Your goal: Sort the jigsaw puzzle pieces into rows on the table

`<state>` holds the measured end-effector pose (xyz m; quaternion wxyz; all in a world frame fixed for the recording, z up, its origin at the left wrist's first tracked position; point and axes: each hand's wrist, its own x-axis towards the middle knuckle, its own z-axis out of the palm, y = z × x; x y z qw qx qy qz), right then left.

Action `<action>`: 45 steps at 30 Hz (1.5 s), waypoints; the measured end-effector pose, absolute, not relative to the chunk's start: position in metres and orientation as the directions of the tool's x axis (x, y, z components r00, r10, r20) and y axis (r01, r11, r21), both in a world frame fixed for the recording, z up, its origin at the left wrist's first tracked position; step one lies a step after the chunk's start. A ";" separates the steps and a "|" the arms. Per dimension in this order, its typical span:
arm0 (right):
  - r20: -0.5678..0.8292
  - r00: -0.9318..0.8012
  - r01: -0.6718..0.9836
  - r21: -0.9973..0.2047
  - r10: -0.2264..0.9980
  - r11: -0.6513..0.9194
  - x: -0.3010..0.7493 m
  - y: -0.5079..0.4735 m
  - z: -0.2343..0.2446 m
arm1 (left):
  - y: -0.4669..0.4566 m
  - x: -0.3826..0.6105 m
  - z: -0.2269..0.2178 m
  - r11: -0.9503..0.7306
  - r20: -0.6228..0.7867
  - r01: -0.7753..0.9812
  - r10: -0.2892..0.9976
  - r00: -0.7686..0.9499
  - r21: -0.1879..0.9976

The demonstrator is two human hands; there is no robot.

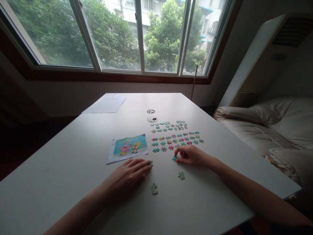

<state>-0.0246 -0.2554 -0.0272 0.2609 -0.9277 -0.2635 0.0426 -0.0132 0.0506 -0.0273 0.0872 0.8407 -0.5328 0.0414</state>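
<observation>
My left hand (132, 171) rests low over the table with its fingers close together, the fingertips on a small jigsaw puzzle piece (151, 163); the thumb is hidden underneath. My right hand (192, 155) pinches a teal puzzle piece (174, 159) between thumb and index finger at the tabletop. Nearer to me lie two greenish pieces, an edge piece (154, 189) and another piece (181, 175), apart from each other. Just beyond my hands, loose pieces (163, 149) are spread in rows. A printed cartoon picture (129, 148) lies flat beyond my left hand.
The white table (73, 173) reaches toward the window. Farther back are smaller rows of pieces (170, 128), two round discs (152, 119) and sheets of paper (105, 103). A pale sofa (244, 120) stands to the right, beside a tall beige unit (259, 62).
</observation>
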 end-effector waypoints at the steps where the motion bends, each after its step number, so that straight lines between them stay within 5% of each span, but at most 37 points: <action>1: 0.056 0.856 0.461 -0.533 0.514 -0.710 -0.025 -0.256 -0.026 | 0.050 -0.013 -0.028 -0.422 0.164 -0.901 -0.886 0.434 0.103; 7: 0.097 0.893 0.397 -0.630 0.439 -0.667 0.015 -0.277 0.003 | 0.049 -0.014 -0.030 -0.439 0.152 -0.895 -0.882 0.445 0.076; 16: 0.022 0.994 0.109 -0.266 0.107 -0.958 0.139 -0.337 0.013 | 0.050 -0.014 -0.028 -0.432 0.140 -0.896 -0.886 0.442 0.100; 32: -0.168 0.983 -0.119 -0.254 -0.077 -0.960 0.183 -0.348 -0.014 | 0.051 -0.012 -0.030 -0.446 0.129 -0.892 -0.883 0.452 0.070; 40: -0.068 0.997 -0.066 -0.351 -0.045 -0.934 0.168 -0.341 -0.010 | 0.050 -0.012 -0.030 -0.433 0.172 -0.898 -0.881 0.441 0.084; 45: 0.045 0.994 0.110 -0.422 0.101 -0.900 0.131 -0.319 0.003 | 0.051 -0.010 -0.031 -0.441 0.170 -0.893 -0.877 0.450 0.090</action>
